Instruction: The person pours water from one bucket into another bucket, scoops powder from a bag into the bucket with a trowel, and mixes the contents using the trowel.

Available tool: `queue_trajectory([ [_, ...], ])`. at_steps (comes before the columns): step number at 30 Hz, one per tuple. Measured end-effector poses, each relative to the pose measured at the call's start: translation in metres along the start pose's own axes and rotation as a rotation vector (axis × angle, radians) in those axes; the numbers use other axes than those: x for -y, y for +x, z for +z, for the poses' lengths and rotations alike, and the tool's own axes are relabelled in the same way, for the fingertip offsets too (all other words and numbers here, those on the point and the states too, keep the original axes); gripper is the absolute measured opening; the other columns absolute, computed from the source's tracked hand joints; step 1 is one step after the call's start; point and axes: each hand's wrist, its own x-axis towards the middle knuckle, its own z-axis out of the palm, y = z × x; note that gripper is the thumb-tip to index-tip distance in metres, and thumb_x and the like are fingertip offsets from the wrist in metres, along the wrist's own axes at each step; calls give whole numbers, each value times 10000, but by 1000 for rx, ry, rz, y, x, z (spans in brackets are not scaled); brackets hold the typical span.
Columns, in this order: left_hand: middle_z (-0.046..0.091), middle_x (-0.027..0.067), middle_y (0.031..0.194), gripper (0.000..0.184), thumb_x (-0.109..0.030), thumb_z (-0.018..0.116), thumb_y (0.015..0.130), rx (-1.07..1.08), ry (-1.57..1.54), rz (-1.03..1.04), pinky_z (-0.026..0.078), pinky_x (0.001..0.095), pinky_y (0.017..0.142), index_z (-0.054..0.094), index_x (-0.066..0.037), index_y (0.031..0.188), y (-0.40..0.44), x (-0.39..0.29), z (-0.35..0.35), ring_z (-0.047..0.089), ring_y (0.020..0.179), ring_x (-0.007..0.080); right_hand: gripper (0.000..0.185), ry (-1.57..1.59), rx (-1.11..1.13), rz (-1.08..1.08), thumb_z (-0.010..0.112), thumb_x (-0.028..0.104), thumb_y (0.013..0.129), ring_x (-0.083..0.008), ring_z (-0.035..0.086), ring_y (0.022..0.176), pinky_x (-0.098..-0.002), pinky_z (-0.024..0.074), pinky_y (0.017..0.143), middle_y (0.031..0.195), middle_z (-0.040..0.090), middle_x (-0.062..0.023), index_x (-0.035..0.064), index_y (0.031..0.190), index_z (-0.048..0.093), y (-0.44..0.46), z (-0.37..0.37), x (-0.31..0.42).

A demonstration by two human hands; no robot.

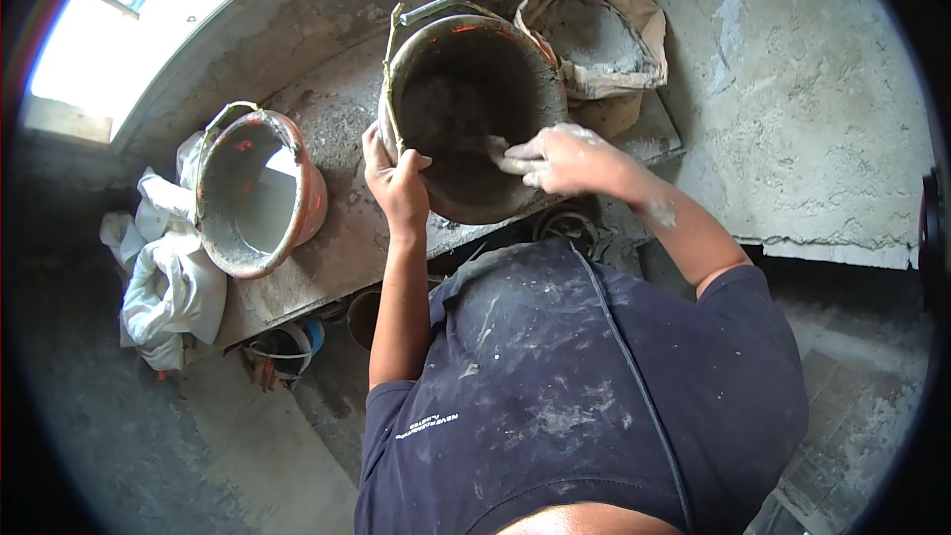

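Note:
A large mortar-caked bucket (551,89) stands on the board, its dark inside facing me, with greyish material deep within. My left hand (398,183) is closed on the bucket's left rim, thumb over the edge, beside the wire handle (392,79). Over the near right part of the opening, my right hand (567,160), smeared with grey, has its fingers closed around a mortar-smeared hand tool (497,147). The tool's far end is lost in the shadow inside the bucket, and its exact kind does not show.
Left on the board (342,228) stands a smaller bucket (315,203) holding greyish liquid. White sacks (173,287) lie beside it. An open paper bag of grey powder (634,35) stands behind the large bucket, near the rough wall (802,89). Containers, including a pail (287,347), sit below the board.

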Motion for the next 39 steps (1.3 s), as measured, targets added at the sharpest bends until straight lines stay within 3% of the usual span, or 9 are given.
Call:
queue_trajectory([
  [13, 556, 78, 1229, 593, 23, 548, 644, 61, 98, -1, 420, 270, 999, 580, 88, 1233, -7, -11, 0, 561, 1119, 191, 195, -225, -702, -169, 610, 64, 822, -361, 711, 756, -467, 559, 670, 747, 692, -211, -18, 972, 702, 8, 54, -4],
  [16, 574, 75, 1202, 601, 27, 544, 635, 14, 1, -47, 416, 262, 997, 585, 82, 1231, -4, -8, -2, 566, 1109, 189, 169, -15, -157, -77, 680, 146, 813, -401, 709, 844, -491, 568, 746, 821, 708, -217, 39, 941, 700, -3, 42, 4],
  [20, 603, 74, 1187, 622, 29, 518, 640, 1, 14, -73, 422, 257, 988, 579, 73, 1258, -5, -11, -4, 574, 1098, 180, 256, 38, -175, -68, 631, 185, 860, -410, 697, 866, -514, 565, 774, 875, 709, -206, 124, 1103, 684, -9, 52, 8],
  [24, 604, 81, 1205, 633, 28, 513, 648, 4, 60, -100, 425, 262, 991, 572, 74, 1276, -8, -13, -4, 576, 1107, 184, 83, -8, -616, -241, 696, 121, 723, -376, 704, 732, -482, 574, 671, 720, 693, -172, 67, 785, 689, 18, 71, -44],
  [30, 600, 91, 1224, 618, 15, 517, 675, 26, 63, -50, 421, 271, 1014, 568, 84, 1288, -12, -11, 4, 576, 1141, 193, 62, -180, -622, -22, 641, 98, 787, -318, 693, 721, -450, 558, 657, 707, 665, -141, 52, 826, 660, 17, 29, -31],
  [32, 596, 98, 1230, 606, 10, 522, 682, 10, 93, -40, 422, 268, 1012, 569, 91, 1280, -14, -10, 7, 578, 1135, 195, 63, -321, -797, -275, 614, 86, 803, -298, 672, 688, -425, 543, 634, 688, 639, -130, 37, 820, 650, 20, 46, -35],
  [34, 599, 104, 1224, 602, 24, 517, 677, 5, 153, -10, 427, 266, 1003, 573, 97, 1272, -12, -14, 8, 581, 1125, 198, 140, -303, -767, -347, 642, 129, 822, -318, 688, 715, -430, 550, 661, 705, 653, -173, 1, 872, 670, 6, 54, -24],
  [36, 611, 101, 1205, 608, 38, 503, 678, -50, 42, -13, 431, 263, 995, 567, 91, 1281, -9, -16, 12, 586, 1110, 190, 192, -49, -188, -108, 675, 179, 826, -363, 715, 815, -467, 568, 736, 781, 694, -215, 15, 922, 702, -4, 40, -4],
  [39, 636, 85, 1154, 584, 46, 488, 686, -75, 6, -71, 447, 254, 967, 568, 73, 1264, -11, -19, 11, 605, 1054, 171, 210, 110, -304, -194, 638, 196, 868, -391, 711, 837, -501, 576, 773, 870, 718, -199, 94, 1035, 714, -2, 54, -4],
])
